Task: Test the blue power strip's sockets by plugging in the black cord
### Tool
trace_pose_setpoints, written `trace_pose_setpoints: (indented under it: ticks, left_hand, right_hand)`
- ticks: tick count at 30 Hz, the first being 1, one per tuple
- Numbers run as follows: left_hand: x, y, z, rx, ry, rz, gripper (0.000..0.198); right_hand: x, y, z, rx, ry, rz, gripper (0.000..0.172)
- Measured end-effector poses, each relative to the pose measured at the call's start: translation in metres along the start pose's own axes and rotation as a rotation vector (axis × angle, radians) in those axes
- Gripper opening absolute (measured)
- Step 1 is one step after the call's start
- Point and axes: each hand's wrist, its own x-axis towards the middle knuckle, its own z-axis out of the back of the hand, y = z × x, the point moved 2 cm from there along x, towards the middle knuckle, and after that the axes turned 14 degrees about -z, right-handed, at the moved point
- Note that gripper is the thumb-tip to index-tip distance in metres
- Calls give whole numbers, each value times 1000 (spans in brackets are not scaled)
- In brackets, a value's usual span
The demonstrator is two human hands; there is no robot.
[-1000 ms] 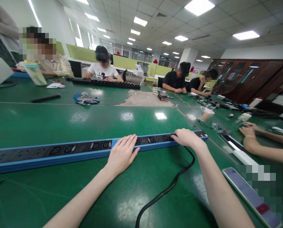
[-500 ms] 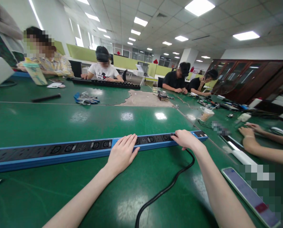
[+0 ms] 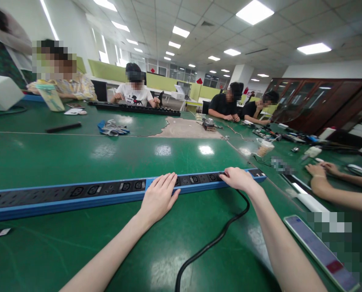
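Note:
A long blue and black power strip point(image 3: 116, 189) with rows of sockets lies across the green table. My left hand point(image 3: 160, 194) rests flat over the middle of the strip, fingers stretched out and thumb apart. Near the strip's right end, my right hand point(image 3: 238, 179) is closed around the plug of a black power cord, at a socket. Most of that plug is hidden under the fingers, so how deep it sits cannot be seen. From below this hand the black cord point(image 3: 221, 233) curves toward me and leaves the view at the bottom.
A phone point(image 3: 319, 251) lies at right, near another person's hands point(image 3: 319, 172). Farther off are blue-and-grey gloves point(image 3: 112, 128), a black bar point(image 3: 64, 127), a patterned cup point(image 3: 50, 96), a plastic cup point(image 3: 264, 147) and a long black strip point(image 3: 138, 108). Several people sit around the table.
The view has shifted slightly, and both my hands keep their places on the power strip. Across the table, the hands of the person in white have lifted a little.

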Motion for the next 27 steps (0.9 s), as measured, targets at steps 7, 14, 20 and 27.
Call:
trace_pose_setpoints:
  ticks: [7,14,20,27]
  left_hand:
    - [-1,2,0,5,-2,-2,53]
    - [0,1,2,0,3,4,53]
    - [0,0,3,0,-10,3,52]
    - [0,1,2,2,-4,5,53]
  right_hand:
    - [5,0,0,-2,46,22,47]
    - [6,-4,-3,43,29,34,46]
    - [13,-5,1,53,61,43,47]
    - [10,-4,2,88,118,68,48]
